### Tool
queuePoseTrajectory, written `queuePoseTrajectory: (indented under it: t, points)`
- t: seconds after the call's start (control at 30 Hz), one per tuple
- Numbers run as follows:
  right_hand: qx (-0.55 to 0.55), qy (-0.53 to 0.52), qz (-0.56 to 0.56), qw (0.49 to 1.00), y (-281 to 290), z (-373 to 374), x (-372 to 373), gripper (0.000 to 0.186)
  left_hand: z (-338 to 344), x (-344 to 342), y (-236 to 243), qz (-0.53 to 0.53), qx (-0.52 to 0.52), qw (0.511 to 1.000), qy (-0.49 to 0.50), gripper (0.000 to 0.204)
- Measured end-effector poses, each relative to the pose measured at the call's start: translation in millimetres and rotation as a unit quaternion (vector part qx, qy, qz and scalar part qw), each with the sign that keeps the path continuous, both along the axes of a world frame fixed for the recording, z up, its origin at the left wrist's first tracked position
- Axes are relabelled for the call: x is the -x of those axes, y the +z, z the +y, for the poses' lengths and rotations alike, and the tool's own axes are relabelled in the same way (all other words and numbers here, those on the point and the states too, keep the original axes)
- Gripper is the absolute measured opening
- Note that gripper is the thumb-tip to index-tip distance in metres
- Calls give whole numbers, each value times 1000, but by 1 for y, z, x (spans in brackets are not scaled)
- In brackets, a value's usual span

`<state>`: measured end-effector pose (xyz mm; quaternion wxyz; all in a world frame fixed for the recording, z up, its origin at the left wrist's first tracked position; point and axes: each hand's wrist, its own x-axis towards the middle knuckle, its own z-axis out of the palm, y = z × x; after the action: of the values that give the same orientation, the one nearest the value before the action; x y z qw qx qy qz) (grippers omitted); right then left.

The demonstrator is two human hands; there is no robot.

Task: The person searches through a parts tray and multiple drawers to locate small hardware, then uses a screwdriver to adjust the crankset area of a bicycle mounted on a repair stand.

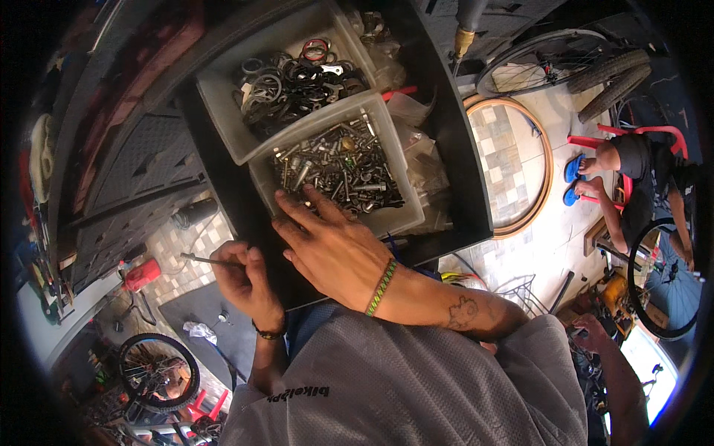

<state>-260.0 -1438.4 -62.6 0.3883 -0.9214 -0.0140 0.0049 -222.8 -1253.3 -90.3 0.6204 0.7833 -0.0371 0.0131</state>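
Observation:
My left hand [253,286] is closed in a pinch on a thin dark metal rod [201,259], which sticks out to the left past the fingers. My right hand [338,249] reaches over the near edge of a translucent plastic bin [405,175], its fingers spread and their tips among the loose bolts [338,160]. Screws and bolts of several sizes fill this bin. Just behind it, a second translucent bin [219,104] holds dark rings and washers [286,89], with one red ring [315,50] on top. Both bins lie in a black drawer [465,171].
Clear plastic bags [420,160] lie along the drawer's right side. Beyond are a bicycle wheel [550,63], a tan rim [547,178] and a seated person's blue sandals [573,178]. Another person's hand [591,334] shows at lower right. A bicycle wheel [190,379] stands at lower left.

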Motion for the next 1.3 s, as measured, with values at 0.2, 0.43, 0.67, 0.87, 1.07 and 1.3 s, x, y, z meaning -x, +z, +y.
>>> queuePoseTrajectory:
  t: [0.2, 0.43, 0.67, 0.87, 1.07, 1.3]
  points:
    - [181, -128, 165, 961, 13, -23, -2, 65, 0, 1, -1, 0, 6, 1000, 6, 14]
    - [119, -98, 120, 981, -24, 2, -17, 63, 1, -2, -1, -9, -18, 1000, -22, 14]
    - [66, -72, 47, 994, -27, 9, -4, 52, 3, -2, -2, -35, -48, 998, -33, 12]
    - [118, -27, 24, 992, -17, 20, -1, 39, -1, -1, 2, -20, -22, 999, -27, 11]
    - [123, -23, 20, 992, -19, 20, -1, 39, 2, 1, 2, -17, -27, 999, -27, 11]
    - [128, -25, 19, 991, -19, 19, 0, 38, 3, -1, 1, -23, -39, 998, -33, 10]
